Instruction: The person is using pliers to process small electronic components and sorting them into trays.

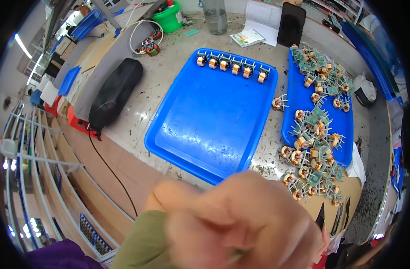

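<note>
Close in front of me, at the bottom middle, my left hand point(191, 215) and my right hand point(276, 215) overlap, smeared by motion. My left arm has an olive-green sleeve point(142, 246). Both hands look curled. A tiny green spot shows between the fingers, but what they hold is hidden. Beyond them lies a large blue tray point(200, 116), with a row of several small circuit boards with copper-wound coils point(223, 63) along its far edge. To the right, a second blue tray point(344, 148) bears a heap of similar coil boards point(319, 121), spilling over its near and left edges.
A single coil board point(280, 102) lies between the trays. Dark pointed tools point(337, 217) rest on cardboard at the lower right. Behind stand a green bucket point(168, 19), a clear bottle point(215, 18), a booklet point(248, 38) and a black phone point(291, 24). A black padded object point(116, 92) lies left.
</note>
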{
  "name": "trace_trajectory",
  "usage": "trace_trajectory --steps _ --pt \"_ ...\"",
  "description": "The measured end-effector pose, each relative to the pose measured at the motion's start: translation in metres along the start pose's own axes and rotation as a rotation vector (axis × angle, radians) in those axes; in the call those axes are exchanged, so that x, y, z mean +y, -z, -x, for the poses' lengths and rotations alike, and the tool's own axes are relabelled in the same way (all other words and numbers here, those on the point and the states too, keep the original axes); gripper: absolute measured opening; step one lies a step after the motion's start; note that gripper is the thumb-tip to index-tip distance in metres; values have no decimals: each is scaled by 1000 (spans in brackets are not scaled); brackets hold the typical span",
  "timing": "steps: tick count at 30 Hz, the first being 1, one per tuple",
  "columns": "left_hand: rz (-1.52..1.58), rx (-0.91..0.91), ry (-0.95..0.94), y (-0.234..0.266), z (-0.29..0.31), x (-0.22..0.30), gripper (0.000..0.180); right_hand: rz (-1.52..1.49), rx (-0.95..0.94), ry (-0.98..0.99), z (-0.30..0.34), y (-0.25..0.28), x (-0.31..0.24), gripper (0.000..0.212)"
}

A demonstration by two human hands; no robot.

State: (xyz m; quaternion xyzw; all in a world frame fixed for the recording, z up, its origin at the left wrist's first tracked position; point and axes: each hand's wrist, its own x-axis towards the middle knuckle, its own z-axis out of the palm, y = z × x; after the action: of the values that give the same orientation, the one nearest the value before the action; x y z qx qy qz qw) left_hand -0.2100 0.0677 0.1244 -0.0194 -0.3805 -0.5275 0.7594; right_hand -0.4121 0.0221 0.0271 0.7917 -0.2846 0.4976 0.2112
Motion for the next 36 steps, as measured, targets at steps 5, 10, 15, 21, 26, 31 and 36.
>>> trace_trajectory --steps 5,10,15,21,26,31,36 --pt "-1362 -255 289 32 45 -54 26 -1224 98 -1335 -5 4 -42 27" --pt "-1473 -203 287 30 83 -101 26 -1279 238 -1195 -1 -3 -55 16" --pt "-1613 -239 277 27 81 -97 19 -1335 232 -1380 -6 -3 -41 12" --pt "-1562 -248 297 34 83 -97 12 -1337 340 -1504 -16 -2 -13 9" --pt "-1392 -209 410 36 80 -89 8 -1434 257 -1467 -8 -12 -1 15" --pt "-1309 -212 461 40 68 -97 9 -1472 326 -1543 -18 -14 6 12" --pt "-1517 -283 370 32 58 -96 19 -1387 280 -1428 -15 -6 15 20"
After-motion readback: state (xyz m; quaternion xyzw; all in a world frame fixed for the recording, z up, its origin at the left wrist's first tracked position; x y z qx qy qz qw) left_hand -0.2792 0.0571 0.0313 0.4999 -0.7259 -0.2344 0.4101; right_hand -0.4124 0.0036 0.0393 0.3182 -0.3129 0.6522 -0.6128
